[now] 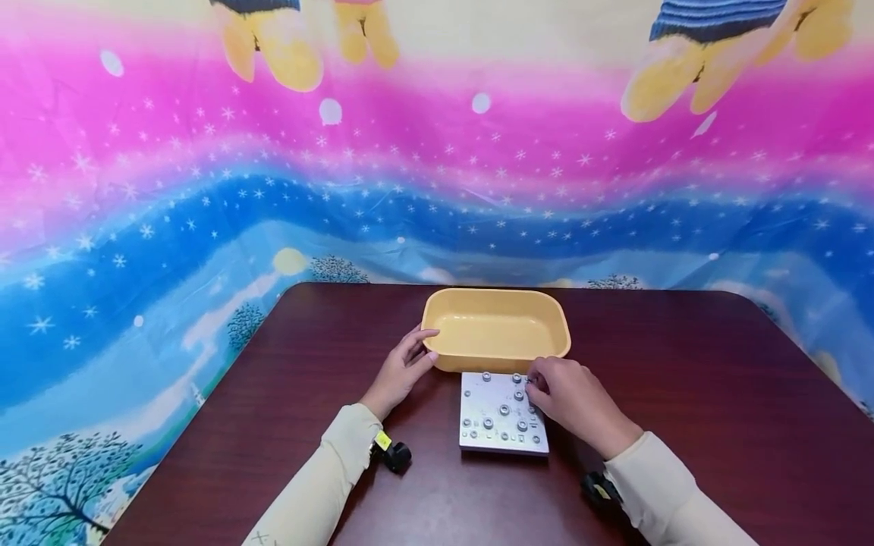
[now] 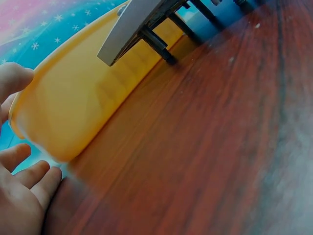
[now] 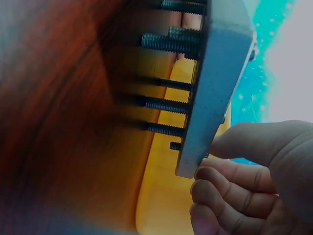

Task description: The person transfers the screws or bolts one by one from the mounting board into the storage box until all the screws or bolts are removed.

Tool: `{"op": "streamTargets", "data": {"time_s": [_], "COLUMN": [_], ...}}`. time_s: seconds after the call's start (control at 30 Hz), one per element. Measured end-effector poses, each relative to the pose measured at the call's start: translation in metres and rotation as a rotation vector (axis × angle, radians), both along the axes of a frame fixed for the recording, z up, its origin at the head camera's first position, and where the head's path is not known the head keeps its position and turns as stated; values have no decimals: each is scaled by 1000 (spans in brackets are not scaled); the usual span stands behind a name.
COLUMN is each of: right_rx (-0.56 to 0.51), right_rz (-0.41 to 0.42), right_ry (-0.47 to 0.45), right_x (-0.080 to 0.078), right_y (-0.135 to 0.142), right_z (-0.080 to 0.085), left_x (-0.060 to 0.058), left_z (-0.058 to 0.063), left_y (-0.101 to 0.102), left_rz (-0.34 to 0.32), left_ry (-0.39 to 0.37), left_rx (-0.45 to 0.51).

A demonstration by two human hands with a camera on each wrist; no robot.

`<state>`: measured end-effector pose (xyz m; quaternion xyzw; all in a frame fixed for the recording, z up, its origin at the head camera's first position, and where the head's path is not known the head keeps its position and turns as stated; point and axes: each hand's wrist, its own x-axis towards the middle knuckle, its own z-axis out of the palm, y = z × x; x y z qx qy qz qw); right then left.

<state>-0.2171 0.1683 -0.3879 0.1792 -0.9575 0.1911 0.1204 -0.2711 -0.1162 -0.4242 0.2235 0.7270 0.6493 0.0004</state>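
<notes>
A silver metal plate stands on the table, raised on several threaded bolts that poke out beneath it. Round socket-head bolts of different sizes are spread over its top. At the plate's far right corner, my right hand pinches a small bolt between thumb and forefinger; the fingers partly hide it. My left hand holds the front left corner of a yellow bin, forefinger over the rim and thumb at the outer wall. The other left fingers are loosely bent outside the bin.
Just behind the plate, the yellow bin shows a bare floor inside. All stands on a dark red-brown wooden table. A colourful printed cloth hangs behind the table's far edge. Black wrist cameras are strapped below both cuffs.
</notes>
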Motion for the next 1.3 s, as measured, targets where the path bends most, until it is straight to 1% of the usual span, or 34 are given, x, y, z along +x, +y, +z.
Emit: {"op": "streamTargets", "data": {"time_s": [0.2, 0.37, 0.6, 0.73, 0.83, 1.03, 1.3], "right_rx": [59, 71, 57, 40, 20, -12, -71], "right_rz": [-37, -35, -32, -25, -20, -10, 1], "right_ry": [9, 8, 6, 14, 9, -20, -44], "right_x": [0, -2, -4, -4, -4, -3, 2], "right_y": [-1, -2, -1, -1, 0, 0, -2], "right_z": [6, 6, 4, 4, 4, 6, 12], "left_x": [0, 0, 0, 0, 0, 3, 8], "left_z": [6, 7, 5, 4, 3, 2, -1], "left_y": [3, 3, 2, 2, 1, -2, -3], "left_rz": [-2, -3, 1, 10, 25, 51, 58], "left_ry": [-18, -30, -44, -24, -4, 10, -13], "left_rx": [-11, -17, -10, 0, -15, -52, -59]}}
